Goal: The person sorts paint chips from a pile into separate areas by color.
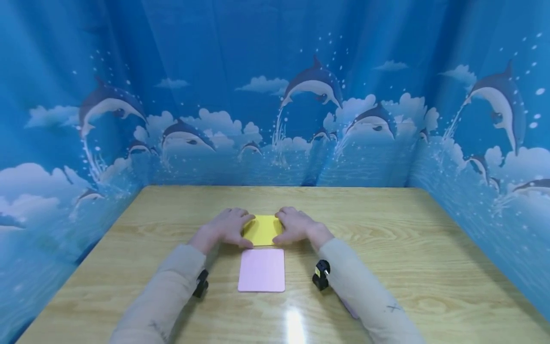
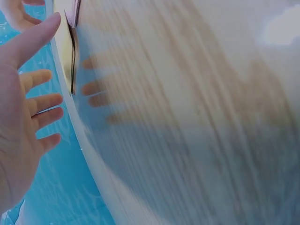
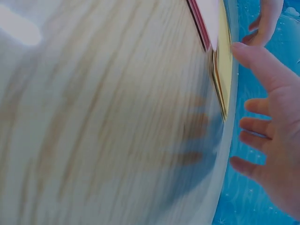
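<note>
A yellow square sheet (image 1: pixel 263 230) lies on the table between my two hands. My left hand (image 1: pixel 229 226) is at its left edge, thumb by the near corner and fingers by the far one. At the opposite edge, my right hand (image 1: pixel 296 225) takes a mirrored pose. Fingers are spread and loosely extended in both wrist views, where the left hand (image 2: pixel 21 108) and right hand (image 3: pixel 276 126) seem slightly off the yellow sheet (image 3: pixel 225 70). Whether any fingertip touches it, I cannot tell. A pale pink square (image 1: pixel 261 270) with rounded corners lies just nearer me.
Part of a purple edge (image 1: pixel 351 310) shows on the wooden table (image 1: pixel 429 267) beneath my right forearm. Small black devices (image 1: pixel 321 274) are worn at both wrists. A blue dolphin-print curtain (image 1: pixel 266 95) surrounds the back and sides of the table.
</note>
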